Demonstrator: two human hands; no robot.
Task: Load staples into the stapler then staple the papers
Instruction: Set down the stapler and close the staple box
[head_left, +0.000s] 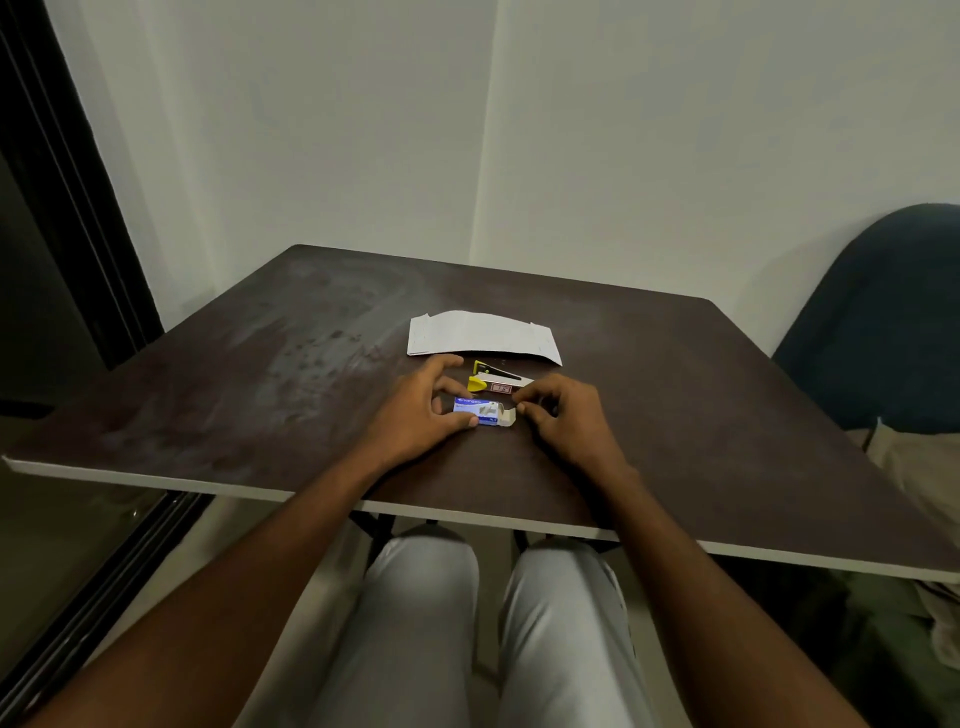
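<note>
Dark brown bench (649, 415) filled most of the view, with white walls behind it and a dark blue chair (883, 312) at its right edge. The person's 2 legs in light trousers (426, 623) sat under the near edge.

White papers (483, 336) lay flat past the middle of the bench, as a loose stack with uneven edges. The stapler (496, 381), yellow and black with a pale body, lay on the bench just in front of the papers, between them and the hands, touched by neither hand as far as the view showed.

Left hand (421, 410) held the blue staple box (475, 411) on the bench; thumb and fingers (451, 385) were clamped on its left end. The box's right end flap was open, pale inside.

Right hand (563, 415) sat just right of the box, fingers (527, 399) curled and pinched together at the open flap. Could not tell whether they gripped the flap or a staple strip; too small to resolve.
</note>
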